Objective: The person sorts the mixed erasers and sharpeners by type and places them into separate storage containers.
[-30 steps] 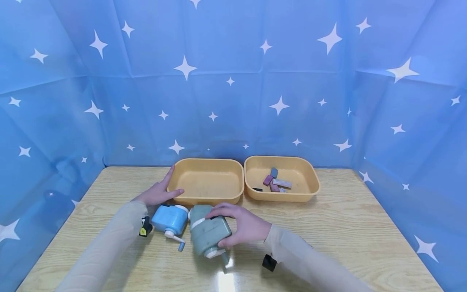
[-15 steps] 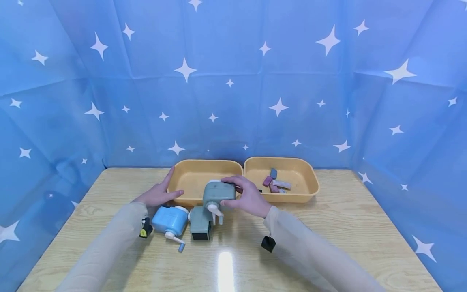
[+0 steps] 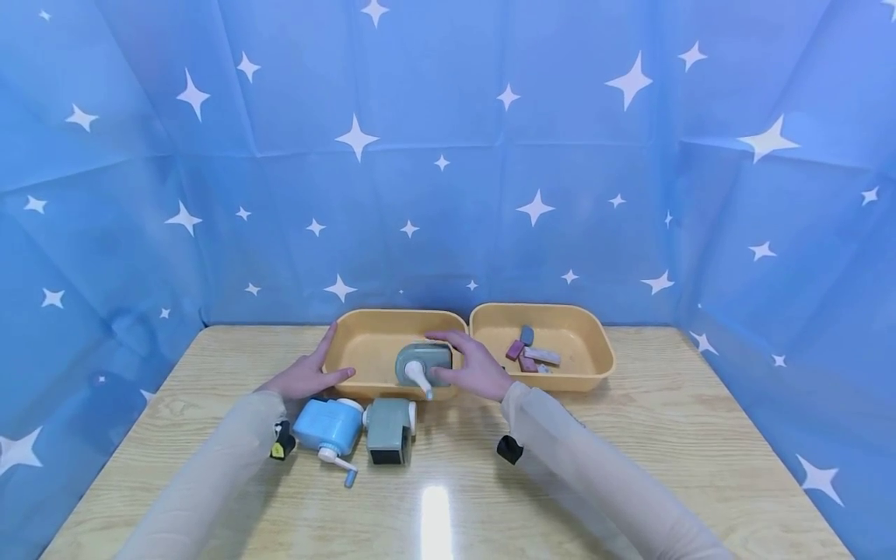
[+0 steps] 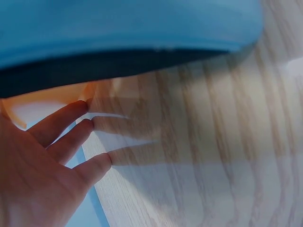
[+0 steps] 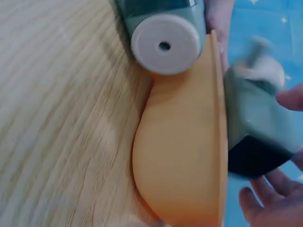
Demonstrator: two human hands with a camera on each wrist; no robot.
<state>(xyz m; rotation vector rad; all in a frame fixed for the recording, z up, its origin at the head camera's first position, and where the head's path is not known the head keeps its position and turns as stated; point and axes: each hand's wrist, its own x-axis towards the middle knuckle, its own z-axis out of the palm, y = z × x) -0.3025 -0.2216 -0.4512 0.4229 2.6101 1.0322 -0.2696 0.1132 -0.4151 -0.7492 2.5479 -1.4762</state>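
In the head view, my left hand point(image 3: 302, 379) lies against the left end of the left orange tray point(image 3: 392, 315), thumb over its front corner. Its fingers look straight in the left wrist view. A grey-green crank pencil sharpener point(image 3: 424, 362) is in that tray, blurred in the right wrist view. My right hand point(image 3: 476, 367) has its fingers spread around this sharpener, thumb near its side and the other fingers apart from it. In front of the tray stand a blue pencil sharpener point(image 3: 327, 426) and another grey-green sharpener point(image 3: 388, 428), side by side.
A right orange tray point(image 3: 595, 342) adjoins the left one and holds several small erasers or blocks point(image 3: 541, 355), pinkish, white and blue-grey. The wooden table point(image 3: 665, 435) ends at a blue star-patterned curtain point(image 3: 448, 194).
My right hand has lifted one grey-green sharpener from the table, carried it up and away over the left tray, and loosened its fingers there. My left hand has stayed at the tray.
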